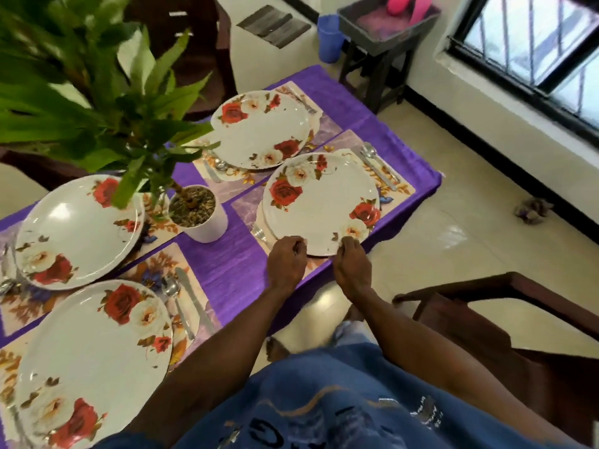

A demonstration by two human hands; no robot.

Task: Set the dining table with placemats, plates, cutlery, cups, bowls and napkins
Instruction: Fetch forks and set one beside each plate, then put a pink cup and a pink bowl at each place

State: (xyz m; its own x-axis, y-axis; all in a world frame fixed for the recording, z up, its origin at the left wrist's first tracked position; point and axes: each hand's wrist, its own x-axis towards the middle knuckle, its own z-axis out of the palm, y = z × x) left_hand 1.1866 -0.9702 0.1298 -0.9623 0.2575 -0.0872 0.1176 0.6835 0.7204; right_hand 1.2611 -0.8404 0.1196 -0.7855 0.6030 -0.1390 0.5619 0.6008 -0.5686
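At the near right edge of the dining table covered with a purple cloth (246, 280), a round white plate with red and cream roses (321, 204) is held by both hands of a person in a blue shirt. The left hand (287, 262) is placed at the near rim of this plate, its fingers curled over the edge, and the right hand (351, 262) is placed just beside it on the same rim, its fingers also curled down on the edge. The plate lies on a rectangular floral placemat (393, 184); a steel spoon (372, 160) and a knife are seen on the far side of it, and a steel fork (259, 231) is partly hidden under its left side. Toward the far end of the table, a second rose plate (261, 129) is set on another placemat, with cutlery on both sides. At the left edge, a third rose plate (77, 230) is laid, and at the near left corner a fourth rose plate (94, 361) is seen, with a spoon and a table knife (194, 299) to its right. Between the four plates, a white pot with pebbles and a green leafy plant (197, 212) is standing on the cloth. Beside the table, a dark wooden chair (486, 319) is seen on the tiled floor.
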